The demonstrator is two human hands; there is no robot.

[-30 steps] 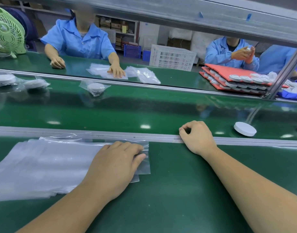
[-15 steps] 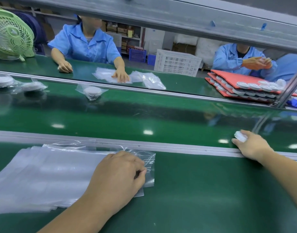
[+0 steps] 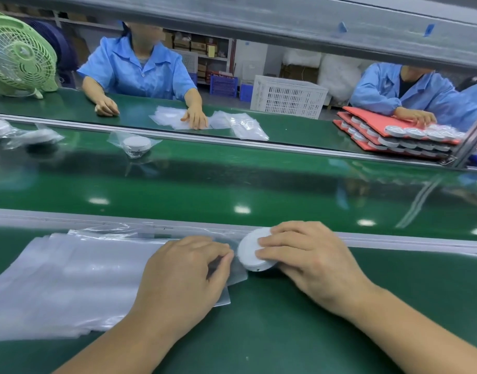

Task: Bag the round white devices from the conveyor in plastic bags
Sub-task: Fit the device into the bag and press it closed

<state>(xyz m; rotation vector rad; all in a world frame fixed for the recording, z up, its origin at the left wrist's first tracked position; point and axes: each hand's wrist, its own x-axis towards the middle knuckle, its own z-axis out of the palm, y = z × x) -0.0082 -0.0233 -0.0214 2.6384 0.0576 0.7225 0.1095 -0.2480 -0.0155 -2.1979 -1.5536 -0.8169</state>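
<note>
My right hand (image 3: 310,261) grips a round white device (image 3: 250,252) on the near green work surface, just this side of the metal rail. The device sits at the right edge of a stack of clear plastic bags (image 3: 70,282). My left hand (image 3: 186,279) rests on that stack and pinches the edge of the top bag next to the device. On the moving green belt (image 3: 232,184) beyond the rail lie bagged devices: one (image 3: 136,143) at centre left and others (image 3: 5,130) at far left.
Across the belt, a person in blue (image 3: 140,74) handles bags (image 3: 178,120) and another (image 3: 410,95) leans on stacked red trays of devices (image 3: 393,136). A green fan (image 3: 18,58) stands far left. A white crate (image 3: 288,95) is behind. A metal beam (image 3: 285,20) crosses overhead.
My right hand took the white device off the belt at the right and brought it left to the bag stack. My left hand stayed on the stack and curled its fingers on the top bag's edge.
</note>
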